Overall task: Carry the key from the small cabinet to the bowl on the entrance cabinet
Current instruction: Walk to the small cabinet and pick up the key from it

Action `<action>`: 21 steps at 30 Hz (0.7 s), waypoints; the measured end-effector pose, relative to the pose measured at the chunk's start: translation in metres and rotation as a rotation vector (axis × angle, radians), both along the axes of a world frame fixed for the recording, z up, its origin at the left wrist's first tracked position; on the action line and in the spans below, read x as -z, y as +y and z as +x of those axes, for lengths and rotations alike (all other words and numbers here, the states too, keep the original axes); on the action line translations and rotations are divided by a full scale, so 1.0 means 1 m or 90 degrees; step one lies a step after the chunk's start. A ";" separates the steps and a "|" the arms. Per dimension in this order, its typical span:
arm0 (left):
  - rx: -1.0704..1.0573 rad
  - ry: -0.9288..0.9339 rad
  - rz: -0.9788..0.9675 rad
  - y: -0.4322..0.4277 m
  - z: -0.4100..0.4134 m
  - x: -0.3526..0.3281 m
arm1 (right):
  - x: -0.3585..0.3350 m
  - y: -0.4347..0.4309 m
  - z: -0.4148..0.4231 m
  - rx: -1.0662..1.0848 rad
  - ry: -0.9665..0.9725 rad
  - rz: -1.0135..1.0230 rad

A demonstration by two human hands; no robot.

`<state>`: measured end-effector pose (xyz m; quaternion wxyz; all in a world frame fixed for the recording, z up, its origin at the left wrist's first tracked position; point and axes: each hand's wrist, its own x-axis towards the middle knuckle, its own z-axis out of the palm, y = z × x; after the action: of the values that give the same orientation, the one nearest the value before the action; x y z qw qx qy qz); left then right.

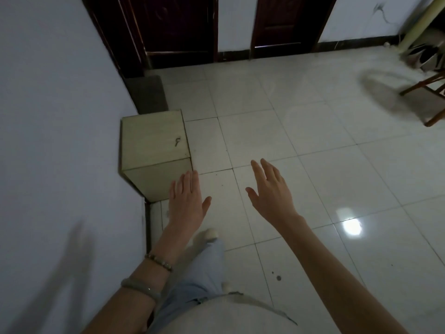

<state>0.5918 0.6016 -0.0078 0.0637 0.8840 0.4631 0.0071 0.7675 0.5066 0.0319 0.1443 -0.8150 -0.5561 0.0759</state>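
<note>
A small dark key [177, 142] lies on top of the small beige cabinet [147, 141], near its right edge. The cabinet stands against the left wall. My left hand [186, 201] is held out flat and empty, just below the cabinet's front corner, with two bracelets on its wrist. My right hand [271, 189] is also spread open and empty, hovering over the floor tiles to the right of the cabinet. Neither hand touches the key. The bowl and the entrance cabinet are out of view.
White glossy tiles [313, 145] cover the floor. Two dark wooden doors [178, 27] stand at the back, with a grey mat [149, 92] beyond the cabinet. A wooden chair leg [431, 97] and clutter sit at the far right. The white wall [60, 116] runs along the left.
</note>
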 end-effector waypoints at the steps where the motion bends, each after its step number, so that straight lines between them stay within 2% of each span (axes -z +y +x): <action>1: -0.003 0.004 0.001 0.011 0.008 0.002 | 0.003 0.011 0.007 -0.003 0.000 -0.001; 6: -0.014 -0.004 0.004 0.078 0.048 0.014 | 0.019 0.076 0.045 -0.009 -0.002 -0.009; 11: -0.033 -0.005 -0.003 0.176 0.095 0.025 | 0.027 0.176 0.092 -0.033 0.000 -0.035; 21: -0.120 0.026 -0.002 0.332 0.137 0.025 | 0.020 0.368 0.144 -0.167 0.009 -0.052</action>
<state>0.7288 0.9339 -0.0328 0.0546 0.8364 0.5453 -0.0055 0.9116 0.8747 0.0124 0.1039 -0.7399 -0.6533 0.1222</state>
